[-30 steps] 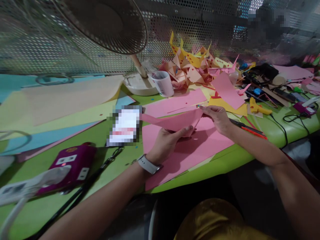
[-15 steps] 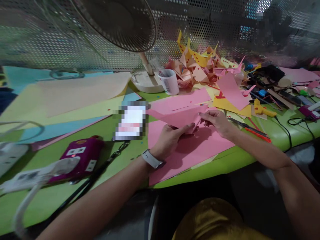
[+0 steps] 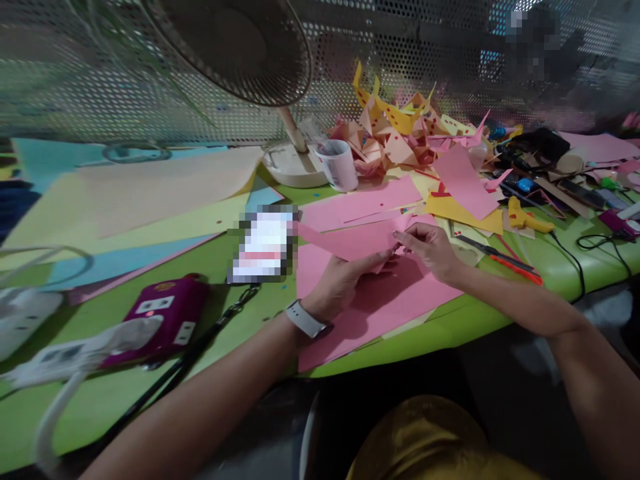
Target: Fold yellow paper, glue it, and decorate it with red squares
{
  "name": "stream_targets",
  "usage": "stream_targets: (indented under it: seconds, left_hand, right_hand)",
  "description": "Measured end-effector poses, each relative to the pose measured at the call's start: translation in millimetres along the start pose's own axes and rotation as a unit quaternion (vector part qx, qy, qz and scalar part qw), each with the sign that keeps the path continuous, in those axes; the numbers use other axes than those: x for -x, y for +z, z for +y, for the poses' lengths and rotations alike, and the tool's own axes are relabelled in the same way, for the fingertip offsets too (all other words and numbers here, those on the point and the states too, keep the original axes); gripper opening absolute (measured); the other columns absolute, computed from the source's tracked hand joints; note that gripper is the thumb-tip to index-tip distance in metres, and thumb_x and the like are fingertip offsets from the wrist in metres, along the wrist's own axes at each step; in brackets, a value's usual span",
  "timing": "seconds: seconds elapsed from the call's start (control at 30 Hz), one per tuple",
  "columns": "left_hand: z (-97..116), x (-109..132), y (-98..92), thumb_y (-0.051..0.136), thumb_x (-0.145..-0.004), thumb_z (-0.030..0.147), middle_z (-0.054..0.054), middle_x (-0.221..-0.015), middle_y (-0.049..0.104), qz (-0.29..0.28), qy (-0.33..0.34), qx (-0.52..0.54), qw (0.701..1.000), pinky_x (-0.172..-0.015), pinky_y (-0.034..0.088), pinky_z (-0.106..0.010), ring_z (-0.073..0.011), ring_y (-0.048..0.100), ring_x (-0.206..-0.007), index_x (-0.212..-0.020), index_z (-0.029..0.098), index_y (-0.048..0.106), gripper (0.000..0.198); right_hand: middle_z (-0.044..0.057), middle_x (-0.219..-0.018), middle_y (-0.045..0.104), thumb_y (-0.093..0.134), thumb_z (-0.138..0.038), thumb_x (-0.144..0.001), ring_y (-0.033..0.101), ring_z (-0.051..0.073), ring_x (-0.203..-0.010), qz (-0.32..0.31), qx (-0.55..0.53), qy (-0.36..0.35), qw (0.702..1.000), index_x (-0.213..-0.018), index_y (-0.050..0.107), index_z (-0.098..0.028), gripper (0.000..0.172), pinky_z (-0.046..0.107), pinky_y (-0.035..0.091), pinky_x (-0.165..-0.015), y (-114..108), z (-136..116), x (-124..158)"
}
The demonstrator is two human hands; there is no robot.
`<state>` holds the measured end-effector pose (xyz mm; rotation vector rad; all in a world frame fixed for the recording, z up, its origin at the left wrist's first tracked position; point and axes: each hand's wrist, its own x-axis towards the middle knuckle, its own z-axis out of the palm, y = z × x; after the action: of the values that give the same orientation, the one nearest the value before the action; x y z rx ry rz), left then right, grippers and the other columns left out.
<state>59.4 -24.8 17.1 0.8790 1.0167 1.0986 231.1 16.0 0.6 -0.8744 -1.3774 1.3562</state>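
A folded piece of pink paper (image 3: 357, 240) is held between both hands, a little above a larger pink sheet (image 3: 345, 327) lying on the green tabletop. My left hand (image 3: 345, 280), with a watch on its wrist, grips the paper's lower edge, thumb on top and fingers partly hidden beneath. Fingertips of my right hand (image 3: 430, 248) pinch the same paper at its right end, close to the left thumb. Just right of the right hand lies a box cutter (image 3: 500, 257) with a red-orange handle.
A phone (image 3: 265, 243) on a black strap and a purple power adapter (image 3: 160, 320) lie at left. Behind stand a fan (image 3: 295, 167) and a white cup (image 3: 337, 167). A heap of folded paper (image 3: 400, 137) sits at back; a yellow glue gun (image 3: 527, 217) lies right.
My right fingertips have shifted slightly along the right end of the pink paper, and the paper has tipped a little lower. Both hands keep their hold.
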Motion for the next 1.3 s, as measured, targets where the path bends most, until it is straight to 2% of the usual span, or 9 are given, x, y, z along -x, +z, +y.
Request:
stream_targets:
  seconds: [0.2, 0.43, 0.63, 0.87, 0.93, 1.07, 1.17, 1.23, 1.3]
  left_hand:
    - [-2.1, -2.5, -2.5, 0.095, -0.054, 0.035, -0.006, -0.072, 0.077, 0.018, 0.001, 0.003, 1.000, -0.070, 0.063, -0.031, -0.0187, 0.072, -0.067, -0.076, 0.014, 0.079, 0.034]
    - [0.9, -1.5, -5.0, 0.095, -0.053, 0.038, -0.009, -0.068, 0.077, 0.006, -0.019, -0.020, 1.000, -0.070, 0.061, -0.028, -0.0188, 0.073, -0.068, -0.064, 0.015, 0.079, 0.030]
    - [-3.4, -2.1, -5.8, 0.094, -0.054, 0.041, -0.007, -0.067, 0.077, 0.009, 0.009, -0.015, 1.000, -0.069, 0.060, -0.027, -0.0171, 0.072, -0.065, -0.068, 0.016, 0.080, 0.031]
    - [-5.1, -2.6, -5.9, 0.093, -0.059, 0.040, -0.007, -0.070, 0.078, 0.006, 0.030, -0.036, 0.999, -0.070, 0.060, -0.029, -0.0178, 0.072, -0.067, -0.069, 0.017, 0.080, 0.028]
    - [-4.6, -2.1, -6.2, 0.093, -0.059, 0.039, -0.008, -0.070, 0.078, 0.011, 0.027, -0.051, 0.998, -0.070, 0.060, -0.029, -0.0185, 0.072, -0.067, -0.066, 0.017, 0.079, 0.027]
    - [-3.2, -1.2, -8.5, 0.091, -0.060, 0.041, -0.009, -0.072, 0.078, 0.016, 0.030, -0.092, 0.995, -0.068, 0.060, -0.031, -0.0209, 0.072, -0.066, -0.067, 0.017, 0.079, 0.028]
    - [-0.8, -0.7, -13.1, 0.088, -0.063, 0.044, -0.011, -0.072, 0.078, 0.015, 0.035, -0.144, 0.989, -0.055, 0.056, -0.028, -0.0225, 0.072, -0.064, -0.069, 0.017, 0.079, 0.029]
    - [1.7, -0.3, -17.4, 0.087, -0.064, 0.045, -0.011, -0.069, 0.076, 0.000, 0.046, -0.196, 0.980, -0.047, 0.051, -0.026, -0.0225, 0.071, -0.061, -0.069, 0.016, 0.079, 0.031]
    - [4.8, -0.3, -21.8, 0.089, -0.061, 0.044, -0.009, -0.068, 0.075, -0.029, 0.069, -0.236, 0.969, -0.045, 0.048, -0.025, -0.0216, 0.068, -0.059, -0.070, 0.017, 0.078, 0.030]
  right_hand:
    - [-0.002, -0.064, 0.061, 0.079, -0.058, -0.073, 0.056, 0.011, -0.062, 0.018, 0.037, 0.001, 0.999, -0.066, 0.064, -0.022, 0.040, 0.029, 0.052, -0.066, 1.0, -4.9, 1.2]
    - [-0.003, -0.064, 0.062, 0.082, -0.057, -0.069, 0.057, 0.011, -0.061, 0.054, -0.012, 0.001, 0.998, -0.067, 0.065, -0.021, 0.040, 0.028, 0.052, -0.065, -3.4, -7.6, -2.7]
    - [-0.002, -0.070, 0.066, 0.088, -0.051, -0.065, 0.059, 0.011, -0.067, -0.043, -0.016, 0.066, 0.997, -0.071, 0.068, -0.019, 0.038, 0.029, 0.051, -0.070, 0.3, -5.6, 1.5]
    - [-0.002, -0.065, 0.067, 0.089, -0.050, -0.061, 0.059, 0.011, -0.065, -0.007, -0.041, 0.061, 0.997, -0.063, 0.068, -0.020, 0.037, 0.030, 0.053, -0.070, 3.5, -0.9, -0.7]
    - [-0.002, -0.064, 0.066, 0.089, -0.047, -0.061, 0.059, 0.011, -0.065, 0.024, -0.059, 0.054, 0.997, -0.063, 0.069, -0.020, 0.033, 0.029, 0.053, -0.071, -1.0, -2.1, -6.2]
    - [-0.002, -0.068, 0.069, 0.088, -0.040, -0.061, 0.061, 0.010, -0.068, 0.149, -0.096, 0.035, 0.983, -0.066, 0.070, -0.020, 0.027, 0.027, 0.054, -0.075, -21.2, -5.7, -25.3]
    - [-0.002, -0.074, 0.071, 0.083, -0.045, -0.068, 0.061, 0.010, -0.067, 0.212, -0.092, 0.031, 0.972, -0.070, 0.069, -0.021, 0.028, 0.025, 0.053, -0.071, -37.6, -12.8, -37.3]
    - [0.000, -0.076, 0.071, 0.080, -0.055, -0.071, 0.061, 0.010, -0.066, 0.174, -0.074, 0.047, 0.981, -0.071, 0.069, -0.021, 0.035, 0.025, 0.052, -0.068, -43.1, -19.7, -38.6]
    - [0.003, -0.079, 0.073, 0.075, -0.065, -0.073, 0.062, 0.012, -0.068, 0.060, -0.046, 0.090, 0.993, -0.072, 0.071, -0.020, 0.045, 0.026, 0.052, -0.068, -43.6, -26.5, -34.4]
